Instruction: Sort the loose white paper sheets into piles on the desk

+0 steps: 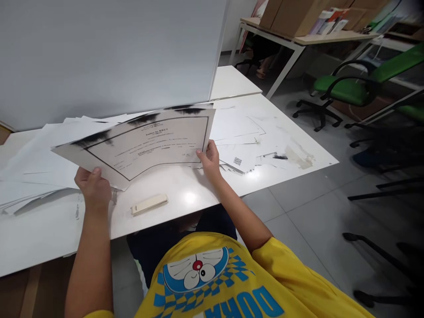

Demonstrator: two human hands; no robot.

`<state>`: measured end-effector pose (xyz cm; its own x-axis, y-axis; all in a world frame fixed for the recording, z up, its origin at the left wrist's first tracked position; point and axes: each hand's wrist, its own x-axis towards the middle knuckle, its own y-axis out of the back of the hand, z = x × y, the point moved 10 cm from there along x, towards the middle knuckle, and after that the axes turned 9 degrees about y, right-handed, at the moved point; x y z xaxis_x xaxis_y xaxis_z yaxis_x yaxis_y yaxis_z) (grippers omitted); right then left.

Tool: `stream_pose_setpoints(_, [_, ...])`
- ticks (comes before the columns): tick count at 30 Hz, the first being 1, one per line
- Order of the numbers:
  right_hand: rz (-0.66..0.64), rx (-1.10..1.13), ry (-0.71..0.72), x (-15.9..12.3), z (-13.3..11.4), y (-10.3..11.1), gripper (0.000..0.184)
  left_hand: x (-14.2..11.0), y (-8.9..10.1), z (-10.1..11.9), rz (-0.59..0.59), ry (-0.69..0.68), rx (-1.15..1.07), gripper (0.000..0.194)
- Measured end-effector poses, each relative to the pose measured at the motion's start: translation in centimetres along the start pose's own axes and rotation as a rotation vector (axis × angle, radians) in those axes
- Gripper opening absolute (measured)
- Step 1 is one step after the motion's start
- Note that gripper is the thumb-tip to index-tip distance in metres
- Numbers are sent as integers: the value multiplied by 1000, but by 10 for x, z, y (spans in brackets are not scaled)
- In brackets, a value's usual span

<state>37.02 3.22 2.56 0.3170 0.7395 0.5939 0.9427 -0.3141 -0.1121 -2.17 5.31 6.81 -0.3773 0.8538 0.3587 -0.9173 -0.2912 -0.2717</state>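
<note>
A printed sheet of paper [155, 141] with a black border and dark smudges along its top edge is raised over the white table. At least one more sheet shows behind its upper edge. My left hand [93, 185] grips the lower left corner, thumb on the front. My right hand [210, 161] pinches the right edge, also with the thumb in front. The sheet bows between the two hands. Below it, near the table's front edge, lies a cream-coloured flat, narrow object [149, 204], touched by neither hand; its kind I cannot make out.
A spread pile of white papers [29, 163] lies on the left. More printed papers [240, 152], one with a square code, lie on the right beside dark smears on the tabletop [308, 154]. A pale upright panel [109, 53] stands behind. Green chairs [347, 90] stand beyond.
</note>
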Motion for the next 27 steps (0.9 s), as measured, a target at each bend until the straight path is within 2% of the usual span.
stream_pose_setpoints(3, [4, 34, 35, 2, -1, 0, 33, 1, 2, -5, 18, 13, 26, 57])
stream_pose_setpoints(9, [-53, 108, 57, 7, -3, -6, 49, 2, 1, -19, -22, 86, -4, 63])
stream_pose_setpoints(12, [-72, 106, 19, 7, -1, -8, 52, 2, 0, -30, -41, 157, 6, 66])
stream_pose_setpoints(15, [-79, 83, -47, 7, 3, -7, 49, 1, 1, -38, -9, 221, 78, 70])
stream_pose_setpoints(22, [-185, 154, -123, 6, 11, -18, 60, -2, 3, -37, 25, 216, 108, 75])
stream_pose_setpoints(27, [-133, 192, -114, 10, 14, -12, 52, 0, 3, -29, 67, 191, 63, 70])
